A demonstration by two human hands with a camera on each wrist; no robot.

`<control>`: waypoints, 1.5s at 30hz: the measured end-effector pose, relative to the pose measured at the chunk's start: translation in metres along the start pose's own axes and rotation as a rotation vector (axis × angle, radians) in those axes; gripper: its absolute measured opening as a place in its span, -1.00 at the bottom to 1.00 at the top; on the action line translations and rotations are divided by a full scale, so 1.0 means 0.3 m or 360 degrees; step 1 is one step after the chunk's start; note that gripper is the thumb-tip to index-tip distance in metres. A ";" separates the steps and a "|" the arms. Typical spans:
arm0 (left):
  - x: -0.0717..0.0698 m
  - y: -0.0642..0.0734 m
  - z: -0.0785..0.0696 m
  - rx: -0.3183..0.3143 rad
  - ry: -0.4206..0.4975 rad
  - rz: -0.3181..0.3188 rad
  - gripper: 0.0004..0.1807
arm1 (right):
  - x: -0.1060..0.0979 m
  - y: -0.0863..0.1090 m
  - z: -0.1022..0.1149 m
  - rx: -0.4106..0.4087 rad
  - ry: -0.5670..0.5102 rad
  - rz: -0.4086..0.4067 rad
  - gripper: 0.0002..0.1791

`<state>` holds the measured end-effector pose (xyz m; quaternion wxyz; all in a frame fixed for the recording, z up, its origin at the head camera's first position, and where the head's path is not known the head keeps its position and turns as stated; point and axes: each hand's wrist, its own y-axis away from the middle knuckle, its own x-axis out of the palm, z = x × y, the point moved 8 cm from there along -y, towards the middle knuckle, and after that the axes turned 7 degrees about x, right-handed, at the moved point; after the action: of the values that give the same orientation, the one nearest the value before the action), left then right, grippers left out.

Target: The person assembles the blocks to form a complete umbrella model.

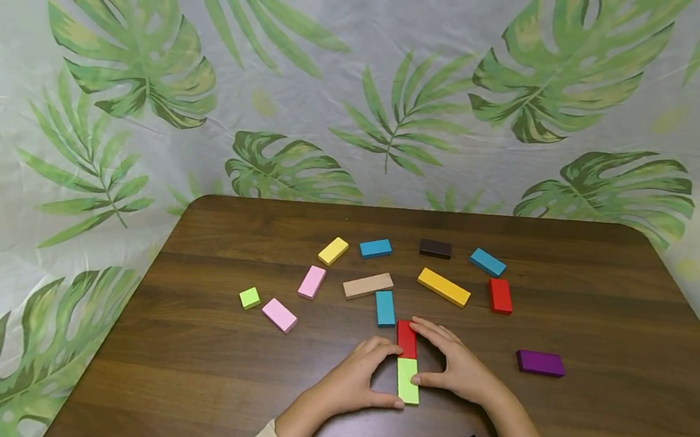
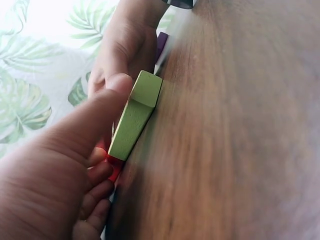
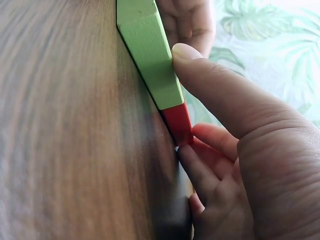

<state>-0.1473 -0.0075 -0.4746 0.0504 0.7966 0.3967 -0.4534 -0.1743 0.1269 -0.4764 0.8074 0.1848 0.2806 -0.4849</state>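
Note:
A red block [image 1: 407,339] and a light green block [image 1: 407,382] lie end to end in one line on the wooden table. From the left, my left hand [image 1: 353,380] curves round the pair, thumb at the green block's near end and fingertips at the red block's side. My right hand [image 1: 463,367] holds the other side, its index finger at the red block's far end and its thumb on the green block's side. In the right wrist view, the thumb [image 3: 187,52] touches the green block [image 3: 150,62] near its top edge. A blue block [image 1: 385,309] lies just beyond the red one.
Several loose blocks arc across the table [image 1: 187,371]: a small green one [image 1: 249,298], pink ones [image 1: 280,315], a tan one [image 1: 368,286], a yellow-orange one [image 1: 443,287], another red one [image 1: 501,296]. A purple block [image 1: 540,363] lies right of my right hand. A leaf-patterned cloth [image 1: 310,104] hangs behind.

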 end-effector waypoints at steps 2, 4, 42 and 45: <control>-0.010 -0.002 0.002 0.0009 0.0053 -0.0049 -0.27 | 0.000 0.000 0.001 0.0001 -0.0001 -0.0002 -0.12; -0.023 -0.004 0.009 0.0009 0.0105 -0.0118 -0.33 | -0.001 0.000 0.002 0.0004 -0.0001 -0.0004 -0.12; -0.122 -0.069 0.206 -0.0324 0.0048 -0.0308 -0.22 | 0.001 -0.002 -0.007 0.0060 -0.0026 0.0020 -0.10; -0.124 -0.078 0.217 -0.0335 0.0053 -0.0285 -0.21 | 0.002 -0.003 -0.007 0.0060 -0.0021 0.0022 -0.10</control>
<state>-0.2179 -0.0420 -0.4777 0.0865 0.7557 0.5123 -0.3988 -0.1754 0.1272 -0.4783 0.8090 0.1988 0.2648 -0.4857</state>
